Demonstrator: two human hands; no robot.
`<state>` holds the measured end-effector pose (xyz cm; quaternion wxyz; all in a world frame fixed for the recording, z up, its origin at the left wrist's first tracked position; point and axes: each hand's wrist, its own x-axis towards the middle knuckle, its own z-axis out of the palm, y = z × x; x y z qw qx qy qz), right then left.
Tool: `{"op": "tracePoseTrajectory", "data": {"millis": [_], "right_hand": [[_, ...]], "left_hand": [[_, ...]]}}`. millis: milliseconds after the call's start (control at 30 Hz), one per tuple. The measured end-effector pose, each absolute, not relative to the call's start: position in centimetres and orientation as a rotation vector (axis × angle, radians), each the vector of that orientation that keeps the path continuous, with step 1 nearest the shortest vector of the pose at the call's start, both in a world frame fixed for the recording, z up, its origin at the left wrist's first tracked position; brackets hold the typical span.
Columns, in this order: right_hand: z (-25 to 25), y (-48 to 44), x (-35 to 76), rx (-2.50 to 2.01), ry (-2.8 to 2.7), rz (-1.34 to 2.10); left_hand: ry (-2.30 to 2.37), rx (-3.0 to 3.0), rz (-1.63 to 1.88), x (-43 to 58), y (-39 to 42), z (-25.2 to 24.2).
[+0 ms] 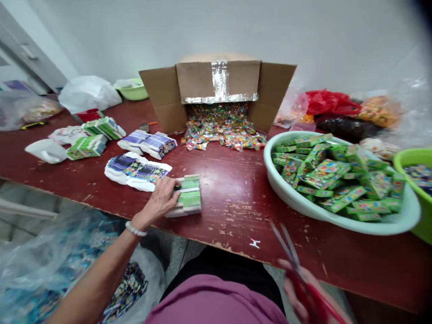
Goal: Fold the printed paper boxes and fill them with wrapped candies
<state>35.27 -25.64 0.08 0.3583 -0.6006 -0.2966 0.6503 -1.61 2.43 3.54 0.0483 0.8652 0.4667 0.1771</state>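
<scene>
My left hand (164, 198), with a beaded bracelet at the wrist, grips the left side of a stack of flat green cartons (191, 198) near the table's front edge. Its fingers curl over the stack's edge. At the lower right, my right hand (297, 288) is closed around red-handled scissors (290, 252). The blades are slightly apart and point up and away, and both hand and scissors are somewhat blurred. Just beyond my left hand lie flat purple printed cartons (135, 170). A small white scrap (254, 243) rests between my hands.
An open cardboard box (162, 94) spills wrapped candies (222, 130) at the back. On the right stands a pale basin (303, 211) of filled green boxes, beside a lime-green tub (413, 189). More green bundles (86, 147) and purple bundles (158, 144) sit left. Plastic bags (33, 256) lie below the table.
</scene>
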Motion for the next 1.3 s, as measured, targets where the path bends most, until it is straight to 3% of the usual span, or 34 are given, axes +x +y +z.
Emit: {"op": "tracePoseTrajectory", "data": {"millis": [200,500,667,867,1300], "right_hand": [[3.0,-15.0,23.7,-0.898,-0.742,2.089],[3.8,-9.2,20.1,-0.916,-0.308,2.349],[4.8,-8.1,19.6,-1.049,-0.348,2.328],[3.5,-7.1,18.4,-1.300,-0.773,1.959],[1.8,-5.9,17.0,-1.468,-1.054,1.770]], "left_hand": [[1.495,2.615,0.634,-1.2,0.8,3.2],[1.620,2.573,0.763,0.2,-0.1,1.7],[1.617,2.586,0.718,0.6,-0.3,1.8],[1.651,2.595,0.675,1.2,0.0,1.6],[1.694,2.611,0.679,1.3,0.4,1.0]]}}
